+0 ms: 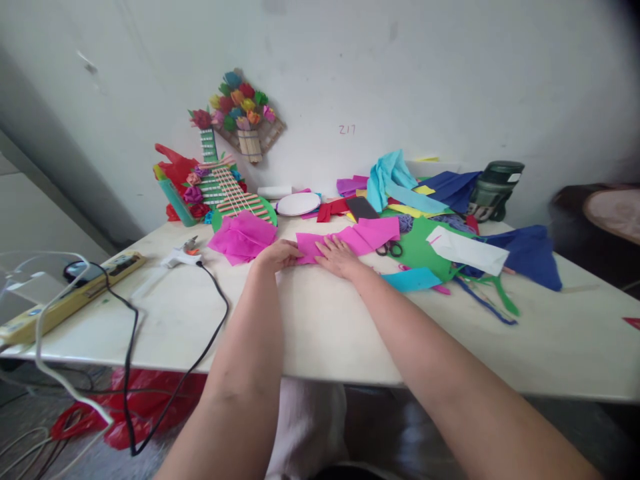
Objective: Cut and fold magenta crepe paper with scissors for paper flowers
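Observation:
A strip of magenta crepe paper (370,235) lies across the table in front of me. My right hand (339,257) rests flat on it with the fingers spread. At the strip's left end, my left hand (281,256) has its fingers closed together on the paper's edge. A crumpled piece of magenta crepe paper (243,238) lies just left of that hand. Black-handled scissors (390,249) sit beside the strip's right part, their blades hidden.
A glue gun (183,256) with a black cord and a power strip (75,293) lie on the left. Behind stand a guitar-shaped craft (227,193) and a white oval disc (299,204). Coloured paper, a phone (363,208) and a dark green bottle (495,191) are to the right.

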`<state>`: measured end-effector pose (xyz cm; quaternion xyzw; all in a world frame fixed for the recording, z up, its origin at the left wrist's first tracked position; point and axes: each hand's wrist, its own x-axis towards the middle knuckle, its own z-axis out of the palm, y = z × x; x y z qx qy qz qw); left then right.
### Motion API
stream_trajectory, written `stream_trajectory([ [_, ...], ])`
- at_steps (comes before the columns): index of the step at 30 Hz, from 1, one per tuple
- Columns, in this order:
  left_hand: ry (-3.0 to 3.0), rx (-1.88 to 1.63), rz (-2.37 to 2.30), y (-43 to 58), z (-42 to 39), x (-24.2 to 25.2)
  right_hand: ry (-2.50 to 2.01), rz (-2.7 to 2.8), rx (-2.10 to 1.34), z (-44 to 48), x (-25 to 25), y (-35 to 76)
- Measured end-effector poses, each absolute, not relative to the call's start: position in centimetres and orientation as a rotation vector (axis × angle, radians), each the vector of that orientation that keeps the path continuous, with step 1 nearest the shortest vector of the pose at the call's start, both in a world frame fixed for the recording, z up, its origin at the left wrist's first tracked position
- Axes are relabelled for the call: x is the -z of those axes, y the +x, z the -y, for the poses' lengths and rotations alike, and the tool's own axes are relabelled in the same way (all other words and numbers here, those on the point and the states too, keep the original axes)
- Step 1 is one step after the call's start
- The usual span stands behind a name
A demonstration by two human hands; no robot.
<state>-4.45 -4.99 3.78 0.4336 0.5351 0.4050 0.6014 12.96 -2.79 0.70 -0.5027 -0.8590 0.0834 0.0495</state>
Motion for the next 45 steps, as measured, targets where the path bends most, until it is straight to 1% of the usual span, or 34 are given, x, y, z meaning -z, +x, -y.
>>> stream_trajectory([
  [7, 1.005, -0.934, -1.290, -4.3, 5.0, -4.0, -1.536, 2.621, -0.259, 3.2, -1.0, 13.0],
  [15, 1.077, -0.885, -1.561, -4.0, 4.8, -4.2, -1.511, 2.585, -0.283, 3.1, -0.8, 12.8],
  [18, 1.086, -0.869, -1.589, -3.8, 4.7, -4.1, -1.500, 2.455, -0.362, 2.5, -1.0, 13.2],
  [22, 1.087, -0.871, -1.591, -3.8, 4.5, -4.0, -1.522, 2.121, -0.552, 1.3, -1.0, 14.5],
  [24, 1.095, -0.874, -1.580, -4.0, 4.5, -3.9, -1.526, 2.002, -0.570, 0.8, -0.9, 15.1],
  [29, 1.119, -0.886, -1.558, -4.1, 4.4, -3.8, -1.509, 1.937, -0.431, 0.3, -0.4, 14.9],
  [36, 1.100, -0.898, -1.578, -3.9, 4.6, -3.9, -1.606, 2.100, -0.114, 0.5, -0.2, 14.0],
  [41, 1.122, -0.891, -1.566, -4.0, 4.6, -3.8, -1.730, 2.114, -0.064, 0.2, -0.5, 14.4],
  [45, 1.126, -0.892, -1.568, -4.0, 4.7, -3.8, -1.757, 2.100, -0.097, 0.4, -0.8, 14.5],
])
